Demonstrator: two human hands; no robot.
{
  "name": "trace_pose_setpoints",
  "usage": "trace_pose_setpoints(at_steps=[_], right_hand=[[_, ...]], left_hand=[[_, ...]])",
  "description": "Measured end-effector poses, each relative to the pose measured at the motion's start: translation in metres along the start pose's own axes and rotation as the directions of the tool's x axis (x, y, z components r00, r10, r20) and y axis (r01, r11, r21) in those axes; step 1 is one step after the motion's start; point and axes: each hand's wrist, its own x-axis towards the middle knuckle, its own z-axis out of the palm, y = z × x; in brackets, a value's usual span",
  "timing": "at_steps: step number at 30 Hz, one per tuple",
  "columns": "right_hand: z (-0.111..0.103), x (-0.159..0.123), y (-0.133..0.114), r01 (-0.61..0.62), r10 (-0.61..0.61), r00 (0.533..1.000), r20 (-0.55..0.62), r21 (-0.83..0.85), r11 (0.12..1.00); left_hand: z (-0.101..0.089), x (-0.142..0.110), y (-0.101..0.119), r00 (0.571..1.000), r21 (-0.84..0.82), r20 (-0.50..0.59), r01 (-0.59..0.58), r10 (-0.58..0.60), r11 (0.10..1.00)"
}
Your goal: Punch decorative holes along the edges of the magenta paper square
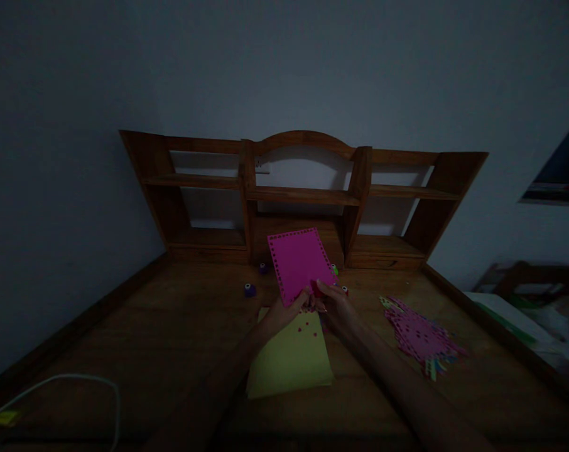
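A pink sheet of paper [299, 260] with punched holes along its left, top and right edges is held tilted above the desk. My left hand [284, 314] pinches its lower edge, thumb on top. My right hand [335, 302] is closed around a red paper punch [316, 289] at the sheet's lower right corner; the fingers hide most of the punch. Below both hands lies a stack of yellow paper [291, 364], with small pink cut-outs [307, 324] scattered on its upper part.
Two purple punches [250, 290] stand left of the sheet; a green one [334, 269] and a red one [345, 290] peek out on its right. A pile of punched paper strips [421, 336] lies at right. A wooden shelf [303, 196] backs the desk. A white cable [77, 376] curves at left.
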Motion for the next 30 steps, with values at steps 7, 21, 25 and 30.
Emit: trace_pose_setpoints(at_steps=[7, 21, 25, 30], right_hand=[[-0.0028, 0.0004, -0.0004, -0.001, 0.003, 0.999, -0.038, 0.055, 0.998], [0.0024, 0.0001, 0.0022, 0.005, 0.006, 0.996, -0.094, 0.115, 0.993], [0.0029, 0.0015, 0.0050, 0.008, -0.001, 0.997, -0.080, 0.088, 0.996], [0.0046, 0.0014, 0.0053, 0.010, -0.009, 0.999, -0.031, 0.054, 0.999]], left_hand=[[0.0046, 0.0015, -0.0097, 0.998, -0.042, 0.020, -0.051, 0.052, 0.998], [0.0087, -0.0001, -0.0013, 0.992, -0.056, -0.006, -0.126, 0.126, 0.990], [0.0091, 0.0015, -0.0039, 0.991, 0.015, -0.046, -0.127, 0.128, 0.992], [0.0087, 0.0021, -0.0066, 0.995, 0.029, -0.035, -0.096, 0.097, 0.995]])
